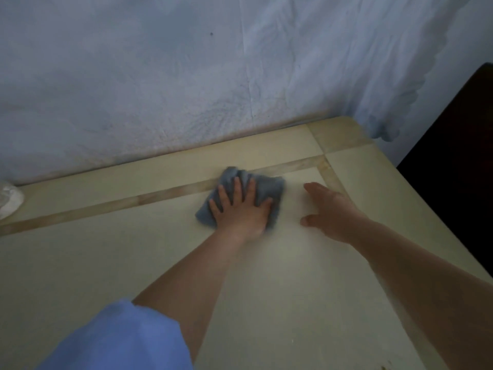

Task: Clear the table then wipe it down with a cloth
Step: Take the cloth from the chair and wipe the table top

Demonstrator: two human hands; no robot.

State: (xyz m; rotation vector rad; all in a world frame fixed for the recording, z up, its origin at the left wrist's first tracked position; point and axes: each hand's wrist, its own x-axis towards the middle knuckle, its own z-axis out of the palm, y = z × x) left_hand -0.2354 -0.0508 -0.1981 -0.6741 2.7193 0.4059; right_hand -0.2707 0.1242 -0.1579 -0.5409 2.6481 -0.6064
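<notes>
A folded grey-blue cloth (269, 186) lies on the cream table (133, 263) near its far right part, across a tan inlaid strip. My left hand (240, 209) presses flat on the cloth with fingers spread. My right hand (330, 209) rests just to the right of the cloth, palm down on the bare tabletop, fingers apart and holding nothing.
A pale blue wall (186, 76) runs right along the table's far edge. A white crumpled object (9, 200) sits at the far left by the wall. The table's right edge (426, 209) drops off to a dark area (458, 156).
</notes>
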